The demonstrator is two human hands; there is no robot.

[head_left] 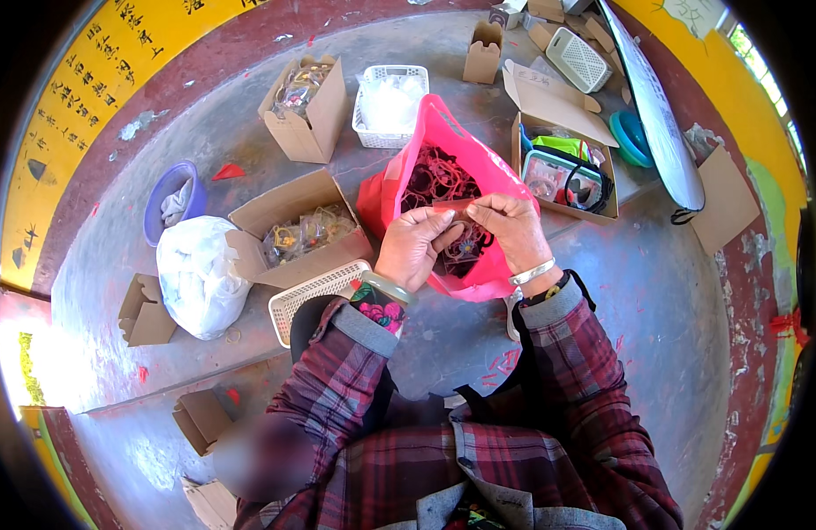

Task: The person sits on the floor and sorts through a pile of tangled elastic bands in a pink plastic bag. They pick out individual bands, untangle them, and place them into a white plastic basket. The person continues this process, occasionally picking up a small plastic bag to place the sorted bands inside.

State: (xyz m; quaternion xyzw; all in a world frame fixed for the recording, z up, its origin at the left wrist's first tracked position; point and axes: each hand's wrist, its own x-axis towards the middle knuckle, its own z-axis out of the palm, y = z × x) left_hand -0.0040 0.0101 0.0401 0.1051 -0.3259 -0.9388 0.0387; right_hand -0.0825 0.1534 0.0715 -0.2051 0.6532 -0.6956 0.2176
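My left hand (412,243) and my right hand (514,231) meet above a pink carrier bag (489,281). Both are closed, thumbs and fingers pinching the upper edge of a small clear plastic bag (464,247). Something small and colourful shows through it, too fine to name. Below the hands, the open carrier bag holds a tangle of dark red and black cords (439,179). A pale bangle (389,289) circles my left wrist and a silvery bracelet (532,272) my right.
Left of the carrier bag stand a cardboard box (293,269) of small packets and a cream basket (289,305). Farther off are another packet-filled box (322,115) and a white basket (381,140). An open box (611,208) sits right; a white sack (200,278) and purple basin (152,212) stand left.
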